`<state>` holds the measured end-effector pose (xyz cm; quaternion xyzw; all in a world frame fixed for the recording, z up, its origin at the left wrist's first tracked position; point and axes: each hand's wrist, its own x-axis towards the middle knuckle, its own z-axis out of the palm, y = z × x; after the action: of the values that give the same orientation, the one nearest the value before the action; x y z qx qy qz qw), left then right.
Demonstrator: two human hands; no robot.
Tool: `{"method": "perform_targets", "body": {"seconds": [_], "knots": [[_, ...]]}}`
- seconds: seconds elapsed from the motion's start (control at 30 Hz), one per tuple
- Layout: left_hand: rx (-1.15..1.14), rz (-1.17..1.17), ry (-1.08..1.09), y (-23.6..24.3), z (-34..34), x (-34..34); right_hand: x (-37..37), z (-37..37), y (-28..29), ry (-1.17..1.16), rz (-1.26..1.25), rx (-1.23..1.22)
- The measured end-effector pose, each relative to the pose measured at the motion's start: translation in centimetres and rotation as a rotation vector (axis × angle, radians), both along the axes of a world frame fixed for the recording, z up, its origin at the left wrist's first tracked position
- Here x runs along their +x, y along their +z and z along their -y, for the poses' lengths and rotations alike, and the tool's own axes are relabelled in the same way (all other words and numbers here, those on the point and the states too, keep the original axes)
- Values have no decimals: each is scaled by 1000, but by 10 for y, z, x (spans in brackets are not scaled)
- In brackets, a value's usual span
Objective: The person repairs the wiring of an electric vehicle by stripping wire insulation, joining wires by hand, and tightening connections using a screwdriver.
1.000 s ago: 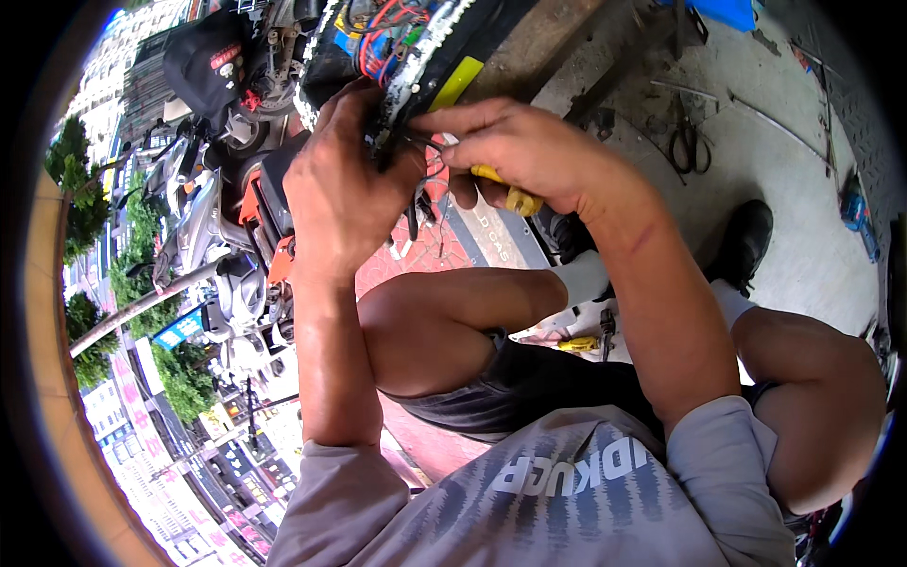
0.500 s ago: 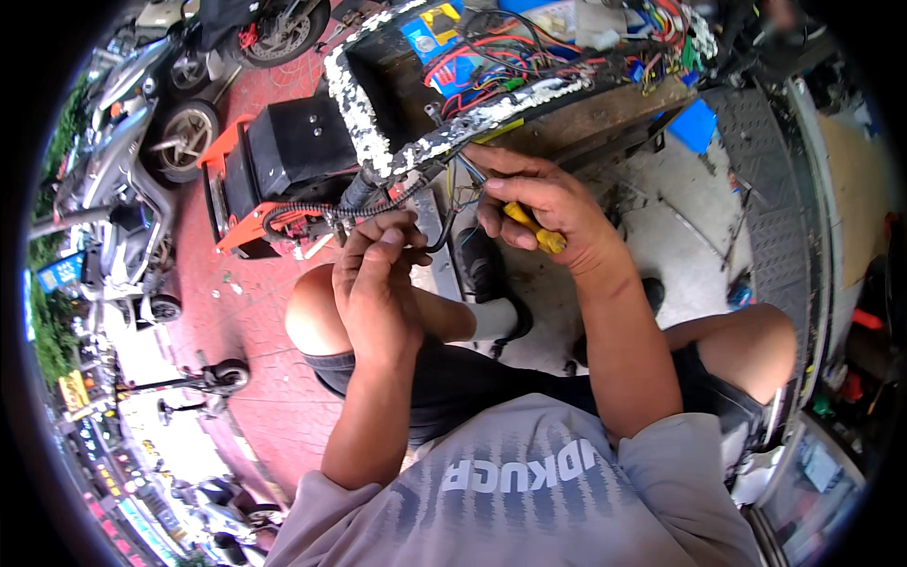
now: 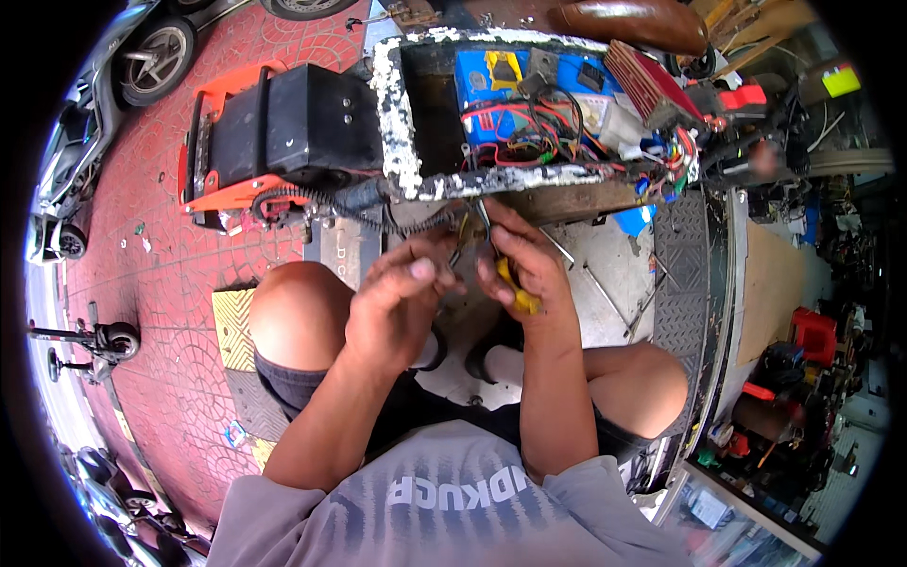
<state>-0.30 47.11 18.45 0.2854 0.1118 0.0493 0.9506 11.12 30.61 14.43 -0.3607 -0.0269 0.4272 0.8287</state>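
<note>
My right hand [image 3: 531,263] is closed round the yellow handle [image 3: 508,276] of what looks like a screwdriver. Its metal shaft [image 3: 485,215] points up toward the underside of a white-and-black frame edge [image 3: 510,180]. Close beside it, my left hand [image 3: 397,291] is pinched on a thin dark cable, mostly hidden by the fingers. A black ribbed conduit [image 3: 397,227] runs from the orange-and-black vehicle part to just above that hand. Inside the frame, a blue battery pack [image 3: 477,90] lies beside a tangle of red and black wires [image 3: 539,128].
An orange rack with a black box [image 3: 316,118] stands at the left. Metal rods [image 3: 605,295] lie on the pale floor to the right, near a blue piece [image 3: 635,221]. A yellow-and-black ramp [image 3: 236,331] is beside my left knee. Parked scooters [image 3: 156,61] stand farther left.
My view has shifted, showing more of the frame and wires. My two hands are closer together below the frame edge, and the yellow handle now stands more upright in my right hand.
</note>
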Motion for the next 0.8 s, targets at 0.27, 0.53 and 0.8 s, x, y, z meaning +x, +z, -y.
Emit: {"method": "perform_targets", "body": {"seconds": [0.27,0.53,0.8], "knots": [[528,-43,-154,-12,-7,-6,-1,1,12,-15,41,-308],[776,156,-186,-29,-22,14,-4,-3,9,26,-14,-303],[850,168,-134,-29,-25,16,-16,-14,18,-98,-108,-377]]}}
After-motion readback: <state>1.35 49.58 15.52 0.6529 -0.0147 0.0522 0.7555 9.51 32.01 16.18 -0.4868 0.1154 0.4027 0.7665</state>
